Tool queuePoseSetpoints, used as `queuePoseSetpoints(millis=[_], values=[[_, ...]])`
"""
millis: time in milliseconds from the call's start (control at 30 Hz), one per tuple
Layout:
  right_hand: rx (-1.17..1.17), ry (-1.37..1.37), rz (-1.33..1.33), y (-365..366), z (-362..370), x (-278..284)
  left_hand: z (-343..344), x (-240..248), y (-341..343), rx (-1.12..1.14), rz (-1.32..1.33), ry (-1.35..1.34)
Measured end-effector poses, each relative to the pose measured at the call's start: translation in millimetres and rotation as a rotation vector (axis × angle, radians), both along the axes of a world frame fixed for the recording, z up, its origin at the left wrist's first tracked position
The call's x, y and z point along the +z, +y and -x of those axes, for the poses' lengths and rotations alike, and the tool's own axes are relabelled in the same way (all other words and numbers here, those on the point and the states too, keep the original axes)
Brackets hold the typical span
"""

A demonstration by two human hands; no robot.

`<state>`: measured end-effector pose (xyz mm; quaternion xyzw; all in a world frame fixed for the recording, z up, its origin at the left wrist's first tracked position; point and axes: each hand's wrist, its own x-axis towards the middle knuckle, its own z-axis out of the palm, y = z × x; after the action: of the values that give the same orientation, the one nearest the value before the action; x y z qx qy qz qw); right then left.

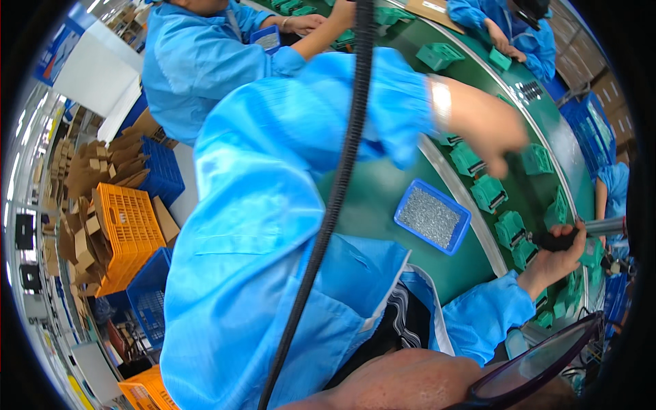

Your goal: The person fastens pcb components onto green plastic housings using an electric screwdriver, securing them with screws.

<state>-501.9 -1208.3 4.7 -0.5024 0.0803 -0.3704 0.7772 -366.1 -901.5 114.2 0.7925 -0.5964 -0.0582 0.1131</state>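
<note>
My left hand (482, 123), in a blue sleeve with a pale band at the wrist, hangs over the green housings (468, 158) on the worktop. Motion smears its fingers, so I cannot tell what they hold. Farther right, my right hand (555, 265) is closed on a black-gripped tool (559, 240) that seems to run on into a silver barrel. Its tip is hidden. More green housings (510, 227) stand close beside this hand. Nearer my body lies a blue tray (404, 220) filled with small silvery pieces, too fine to name.
A metal rail (471, 207) curves along the green table. A black ribbed cable (335, 198) crosses the view. At upper left one co-worker (198, 68) handles parts; another person (471, 14) holds a green housing at the top. Orange crates (133, 222) with cardboard stand left.
</note>
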Motion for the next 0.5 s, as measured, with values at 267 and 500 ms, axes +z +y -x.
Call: queuePoseSetpoints(millis=[267, 500], values=[[0.019, 0.193, -0.119, -30.3, -2.0, 12.4, 102.3, 24.7, -88.6, -0.487, 0.876, -0.310], [-0.158, -0.116, -0.030, 30.0, -27.4, 9.2, 98.4, -102.6, -17.8, -0.267, 0.298, -0.015]])
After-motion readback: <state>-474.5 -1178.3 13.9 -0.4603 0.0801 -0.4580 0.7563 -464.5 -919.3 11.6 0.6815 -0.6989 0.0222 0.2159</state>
